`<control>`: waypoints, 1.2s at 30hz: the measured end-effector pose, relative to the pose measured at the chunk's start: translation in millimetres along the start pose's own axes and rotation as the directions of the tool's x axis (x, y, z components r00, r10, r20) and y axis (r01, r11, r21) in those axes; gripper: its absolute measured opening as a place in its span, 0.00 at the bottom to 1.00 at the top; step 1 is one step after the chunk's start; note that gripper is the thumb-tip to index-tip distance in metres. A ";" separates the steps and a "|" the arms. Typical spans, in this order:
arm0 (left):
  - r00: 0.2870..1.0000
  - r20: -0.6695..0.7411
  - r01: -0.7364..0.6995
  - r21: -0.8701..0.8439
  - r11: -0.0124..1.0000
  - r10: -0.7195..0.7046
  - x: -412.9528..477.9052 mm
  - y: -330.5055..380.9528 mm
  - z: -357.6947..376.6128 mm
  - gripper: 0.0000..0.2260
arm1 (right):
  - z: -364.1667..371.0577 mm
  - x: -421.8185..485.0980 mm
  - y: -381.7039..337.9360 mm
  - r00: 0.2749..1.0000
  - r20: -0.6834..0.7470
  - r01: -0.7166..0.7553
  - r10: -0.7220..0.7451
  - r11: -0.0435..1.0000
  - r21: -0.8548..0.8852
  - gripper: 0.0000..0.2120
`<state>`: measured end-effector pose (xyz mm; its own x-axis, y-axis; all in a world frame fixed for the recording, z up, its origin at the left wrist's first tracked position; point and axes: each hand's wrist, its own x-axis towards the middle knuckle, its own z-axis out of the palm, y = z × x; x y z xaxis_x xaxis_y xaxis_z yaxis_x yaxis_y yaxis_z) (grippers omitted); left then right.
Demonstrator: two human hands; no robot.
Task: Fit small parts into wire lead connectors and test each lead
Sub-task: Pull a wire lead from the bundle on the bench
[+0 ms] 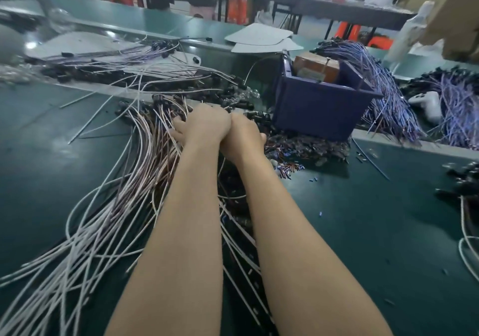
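Two hands together on the pile of wire leads (134, 169)
The left hand (204, 125) and the right hand (242, 137) touch side by side over the leads on the green table (363, 219); their fingers point away, so I cannot tell if they hold something. The leads look light and soft and probably tangle easily, so better take one at its stiff black connector (158, 101). The small parts (298, 145) lie beside the blue box (318, 112)
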<state>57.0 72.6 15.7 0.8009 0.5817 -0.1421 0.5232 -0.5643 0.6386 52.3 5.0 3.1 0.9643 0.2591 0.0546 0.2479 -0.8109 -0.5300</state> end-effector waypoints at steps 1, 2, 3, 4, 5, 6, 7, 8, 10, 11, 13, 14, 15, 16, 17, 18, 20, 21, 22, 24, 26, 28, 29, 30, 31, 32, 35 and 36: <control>1.000 0.008 0.025 0.040 0.999 -0.025 -4.7 0.8 -1.4 0.20 | -1.2 -0.4 1.2 1.000 0.015 0.002 -0.002 1.000 -0.004 0.04; 0.998 0.016 0.052 0.057 0.997 -0.053 -7.2 1.6 -1.3 0.20 | -1.5 -0.1 2.3 1.000 0.027 0.004 -0.004 1.000 -0.015 0.05; 0.998 0.015 0.058 0.038 0.998 -0.059 -10.8 2.2 -1.8 0.19 | -2.5 0.0 2.9 0.999 0.038 0.001 0.000 1.000 -0.029 0.07; 0.998 0.014 0.059 0.052 0.997 -0.059 -11.9 2.5 -2.6 0.19 | -3.5 0.5 3.5 0.999 0.050 -0.003 0.005 0.999 -0.040 0.08; 0.998 0.009 0.056 0.073 0.996 -0.057 -13.0 1.6 -4.0 0.18 | -4.0 1.1 3.4 0.998 0.058 -0.008 0.010 0.999 -0.046 0.08; 0.999 0.006 0.053 0.088 0.995 -0.053 -14.6 1.4 -4.7 0.18 | -3.7 2.0 3.2 0.998 0.063 -0.012 0.015 0.999 -0.050 0.06; 0.998 0.006 0.057 0.085 0.995 -0.058 -15.9 2.5 -6.1 0.17 | -3.3 3.1 3.4 0.997 0.072 -0.016 0.020 0.998 -0.055 0.05; 0.999 -0.002 0.051 0.071 0.996 -0.051 -16.6 2.9 -6.4 0.16 | -2.9 4.1 4.2 0.996 0.086 -0.014 0.019 0.998 -0.058 0.05; 0.999 -0.047 0.020 0.019 1.000 -0.019 -18.3 3.3 -7.3 0.13 | -3.5 6.0 8.4 0.997 0.082 0.007 -0.008 1.000 0.013 0.11; 0.996 -0.093 -0.021 -0.027 0.999 0.018 -19.7 4.5 -9.1 0.12 | -5.9 6.6 11.5 0.999 0.044 0.008 -0.014 0.992 0.128 0.13; 0.971 -0.179 -0.181 -0.125 0.975 0.157 -25.0 10.8 -15.6 0.10 | -18.3 6.4 19.3 0.997 -0.058 -0.017 0.051 0.877 0.479 0.13; 0.949 -0.184 -0.286 -0.159 0.945 0.256 -29.4 16.3 -19.6 0.08 | -28.6 5.7 23.9 0.994 -0.052 -0.042 0.099 0.761 0.647 0.14; 0.920 -0.155 -0.385 -0.198 0.901 0.359 -35.1 24.1 -23.7 0.07 | -40.3 4.7 30.2 0.994 -0.008 -0.065 0.112 0.628 0.775 0.16; 0.881 -0.115 -0.473 -0.229 0.851 0.459 -42.0 31.5 -28.7 0.05 | -51.8 3.5 36.4 0.996 0.032 -0.069 0.083 0.509 0.858 0.17; 0.833 -0.068 -0.545 -0.265 0.795 0.549 -49.4 40.1 -31.9 0.04 | -64.9 1.0 43.5 0.998 0.041 -0.054 0.039 0.408 0.912 0.17; 0.787 -0.038 -0.597 -0.297 0.745 0.616 -56.6 49.2 -33.4 0.03 | -78.7 -2.9 50.5 1.000 0.021 -0.021 0.003 0.329 0.944 0.15; 0.733 -0.037 -0.649 -0.336 0.682 0.679 -69.0 65.5 -30.8 0.03 | -104.1 -12.1 67.0 0.998 -0.064 0.062 -0.003 0.271 0.960 0.11; 0.725 -0.033 -0.655 -0.342 0.673 0.688 -74.2 72.8 -26.6 0.04 | -115.2 -17.1 75.5 0.994 -0.106 0.099 0.010 0.271 0.958 0.10; 0.721 0.006 -0.647 -0.352 0.676 0.693 -78.9 78.5 -20.9 0.06 | -124.4 -22.1 83.7 0.990 -0.136 0.124 0.025 0.273 0.954 0.10; 0.689 0.191 -0.603 -0.385 0.699 0.699 -88.8 88.1 -5.1 0.10 | -137.1 -31.6 99.3 0.983 -0.172 0.149 0.064 0.270 0.951 0.09; 0.629 0.350 -0.555 -0.423 0.717 0.694 -96.2 94.8 12.0 0.14 | -143.5 -38.9 114.8 0.961 -0.223 0.176 0.164 0.262 0.949 0.09; 0.615 0.388 -0.540 -0.427 0.725 0.687 -99.5 96.7 25.6 0.14 | -147.5 -43.4 130.8 0.906 -0.287 0.217 0.311 0.240 0.946 0.10; 0.624 0.379 -0.566 -0.384 0.730 0.683 -97.6 95.8 30.8 0.13 | -149.0 -44.4 138.5 0.869 -0.308 0.232 0.389 0.230 0.945 0.11; 0.634 0.368 -0.599 -0.323 0.733 0.680 -94.5 93.1 35.4 0.12 | -150.4 -44.9 146.1 0.830 -0.319 0.224 0.457 0.251 0.942 0.13; 0.645 0.363 -0.618 -0.272 0.738 0.673 -91.1 89.4 39.5 0.12 | -150.8 -44.5 153.3 0.800 -0.326 0.182 0.504 0.313 0.932 0.15; 0.658 0.357 -0.619 -0.245 0.746 0.663 -87.4 85.3 42.1 0.12 | -150.0 -44.0 159.5 0.787 -0.329 0.114 0.522 0.402 0.908 0.17; 0.755 0.290 -0.491 -0.344 0.801 0.588 -77.2 78.0 47.9 0.11 | -145.0 -42.0 170.6 0.813 -0.319 -0.079 0.486 0.636 0.768 0.19; 0.788 0.265 -0.433 -0.402 0.807 0.555 -76.3 77.4 48.4 0.12 | -144.5 -41.5 172.5 0.824 -0.321 -0.118 0.466 0.697 0.707 0.20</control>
<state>50.6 -43.7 39.4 0.9991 -0.0100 0.0419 -0.0416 -0.4712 0.8811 68.5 -221.4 31.7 0.9404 -0.3329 0.0697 -0.0073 -0.2247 -0.9744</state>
